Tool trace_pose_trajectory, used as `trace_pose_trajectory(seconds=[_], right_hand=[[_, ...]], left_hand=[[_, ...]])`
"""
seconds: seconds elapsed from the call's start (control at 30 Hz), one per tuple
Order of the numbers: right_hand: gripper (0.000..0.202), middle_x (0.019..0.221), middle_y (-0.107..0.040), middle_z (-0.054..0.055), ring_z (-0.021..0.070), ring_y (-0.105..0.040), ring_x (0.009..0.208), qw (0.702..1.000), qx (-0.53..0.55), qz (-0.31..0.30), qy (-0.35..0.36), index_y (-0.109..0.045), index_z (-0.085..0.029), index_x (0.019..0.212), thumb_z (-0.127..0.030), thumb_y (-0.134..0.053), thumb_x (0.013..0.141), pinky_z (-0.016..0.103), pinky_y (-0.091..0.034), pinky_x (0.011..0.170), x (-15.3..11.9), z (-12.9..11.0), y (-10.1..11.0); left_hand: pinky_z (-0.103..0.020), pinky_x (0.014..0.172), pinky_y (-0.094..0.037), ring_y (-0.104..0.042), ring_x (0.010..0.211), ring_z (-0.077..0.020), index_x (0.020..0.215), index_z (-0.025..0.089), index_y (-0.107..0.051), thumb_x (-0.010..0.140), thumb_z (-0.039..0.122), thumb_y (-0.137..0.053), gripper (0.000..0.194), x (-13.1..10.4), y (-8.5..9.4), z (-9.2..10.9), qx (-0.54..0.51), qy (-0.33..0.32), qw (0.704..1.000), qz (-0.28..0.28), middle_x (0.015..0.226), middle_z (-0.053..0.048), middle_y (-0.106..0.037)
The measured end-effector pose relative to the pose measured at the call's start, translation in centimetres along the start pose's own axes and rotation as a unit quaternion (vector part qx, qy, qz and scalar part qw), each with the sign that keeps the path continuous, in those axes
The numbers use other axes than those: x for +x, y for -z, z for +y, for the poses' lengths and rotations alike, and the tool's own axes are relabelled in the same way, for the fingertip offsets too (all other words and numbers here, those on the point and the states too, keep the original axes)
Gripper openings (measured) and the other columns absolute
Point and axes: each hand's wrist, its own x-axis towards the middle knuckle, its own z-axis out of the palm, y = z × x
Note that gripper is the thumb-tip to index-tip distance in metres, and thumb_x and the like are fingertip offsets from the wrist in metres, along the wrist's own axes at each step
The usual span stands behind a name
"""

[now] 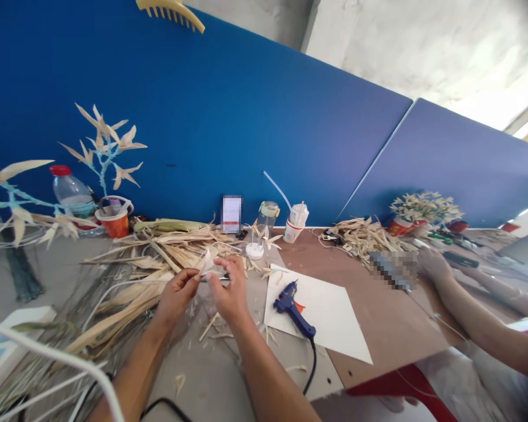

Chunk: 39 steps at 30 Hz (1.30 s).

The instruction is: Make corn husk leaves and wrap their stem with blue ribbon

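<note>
Head view looks down on a grey table backed by a blue partition wall; the left hand and the right hand meet near the middle of the table, just above its surface; both grips are closed, fingertips pinched on a small pale piece of dried corn husk held between them, the thumb and forefinger of each hand clamped on its opposite ends; under and to the left of the hands lies a loose pile of long dried straw-coloured husk strips, reaching back toward an orange paper cup and a clear plastic bottle with a red cap; beside these stands a handmade branch with blue stem and pale husk leaves; just right of the right hand a blue hot glue gun rests on a white sheet of paper, its black cord trailing off the near edge; behind it stand a white disposable cup with a straw and a small clear glass jar; farther right, on a brown board, another person's forearm stretches in, well apart from the hands
</note>
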Motion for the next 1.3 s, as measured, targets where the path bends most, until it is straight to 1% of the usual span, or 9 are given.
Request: trace_pose_trajectory(seconds=[0.17, 0.33, 0.57, 0.7, 0.83, 0.93, 1.07, 1.17, 1.3], right_hand=[[0.009, 0.086, -0.057, 0.006, 0.0202, -0.051, 0.087, 0.989, -0.11, 0.019, 0.1, -0.066, -0.018, 0.079, -0.017, -0.058, 0.076, 0.035, -0.042, 0.079, -0.5, 0.4, -0.4], [0.012, 0.086, -0.056, 0.005, 0.0193, -0.05, 0.087, 0.977, -0.142, 0.0, 0.158, -0.067, -0.021, 0.079, -0.015, -0.057, 0.078, 0.035, -0.04, 0.078, -0.8, 0.1, -0.1], [0.018, 0.093, -0.055, 0.004, 0.0214, -0.049, 0.093, 0.972, -0.138, -0.048, 0.184, -0.067, -0.024, 0.085, -0.015, -0.057, 0.073, 0.04, -0.038, 0.084, -1.2, -0.5, 0.4], [0.028, 0.104, -0.053, 0.007, 0.0229, -0.049, 0.102, 0.996, -0.019, 0.005, 0.087, -0.061, -0.02, 0.1, -0.021, -0.051, 0.074, 0.041, -0.039, 0.089, -0.8, -0.3, 0.9], [0.022, 0.098, -0.056, 0.006, 0.019, -0.053, 0.093, 0.994, 0.032, 0.092, -0.046, -0.059, -0.019, 0.099, -0.024, -0.046, 0.081, 0.034, -0.042, 0.084, -0.3, 0.5, 0.7], [0.023, 0.094, -0.058, 0.005, 0.0168, -0.054, 0.084, 0.992, 0.027, 0.095, -0.084, -0.058, -0.019, 0.101, -0.025, -0.046, 0.082, 0.03, -0.044, 0.078, -0.2, 1.1, 0.2], [0.025, 0.091, -0.06, 0.005, 0.0163, -0.055, 0.08, 0.986, 0.042, 0.099, -0.13, -0.057, -0.019, 0.102, -0.024, -0.045, 0.081, 0.029, -0.046, 0.073, 0.0, 2.2, -0.1], [0.021, 0.084, -0.061, 0.004, 0.0169, -0.055, 0.075, 0.982, 0.038, 0.095, -0.157, -0.059, -0.019, 0.092, -0.021, -0.045, 0.076, 0.028, -0.046, 0.068, 0.2, 3.2, 0.0], [0.015, 0.061, -0.053, -0.002, 0.0149, -0.048, 0.058, 0.975, 0.051, 0.046, -0.21, -0.059, -0.02, 0.076, -0.023, -0.044, 0.075, 0.025, -0.041, 0.056, 0.5, 3.6, -0.1]], left_hand=[[-0.023, 0.048, -0.028, -0.036, 0.049, -0.0093, 0.072, 0.017, -0.065, 0.066, 0.036, -0.069, 0.02, 0.1, 0.1, -0.1, 0.05, -0.031, 0.998, -0.025, 0.056, 0.004, -0.052], [-0.024, 0.051, -0.031, -0.04, 0.053, -0.0113, 0.071, 0.017, -0.065, 0.067, 0.035, -0.067, 0.018, 0.2, 0.2, -0.2, 0.064, -0.05, 0.997, -0.012, 0.059, 0.002, -0.054], [-0.023, 0.053, -0.034, -0.042, 0.055, -0.0105, 0.074, 0.017, -0.066, 0.067, 0.034, -0.069, 0.018, 0.1, 0.5, -0.5, 0.029, -0.041, 0.999, -0.005, 0.062, 0.002, -0.055], [-0.02, 0.046, -0.028, -0.037, 0.049, -0.007, 0.075, 0.017, -0.064, 0.068, 0.037, -0.071, 0.022, -0.1, 0.3, 0.0, -0.068, 0.007, 0.998, -0.007, 0.062, 0.003, -0.056], [-0.016, 0.043, -0.024, -0.034, 0.046, -0.0039, 0.071, 0.016, -0.061, 0.066, 0.033, -0.074, 0.023, -0.5, 0.0, 1.0, -0.169, 0.048, 0.983, -0.043, 0.061, 0.003, -0.056], [-0.015, 0.042, -0.026, -0.034, 0.044, -0.0023, 0.071, 0.015, -0.06, 0.069, 0.029, -0.073, 0.019, -0.9, 0.0, 1.5, -0.206, 0.067, 0.973, -0.084, 0.06, 0.003, -0.055], [-0.014, 0.042, -0.031, -0.036, 0.043, -0.0017, 0.073, 0.013, -0.06, 0.072, 0.023, -0.071, 0.015, -0.8, 0.4, 1.6, -0.245, 0.085, 0.961, -0.09, 0.063, 0.002, -0.055], [-0.016, 0.046, -0.037, -0.037, 0.043, -0.001, 0.073, 0.013, -0.059, 0.071, 0.018, -0.071, 0.014, -0.6, 0.8, 1.6, -0.29, 0.107, 0.947, -0.083, 0.063, 0.003, -0.053], [-0.018, 0.051, -0.043, -0.038, 0.043, -0.0004, 0.077, 0.011, -0.06, 0.07, 0.015, -0.073, 0.015, -0.3, 1.1, 1.5, -0.338, 0.124, 0.929, -0.085, 0.063, 0.004, -0.051]])
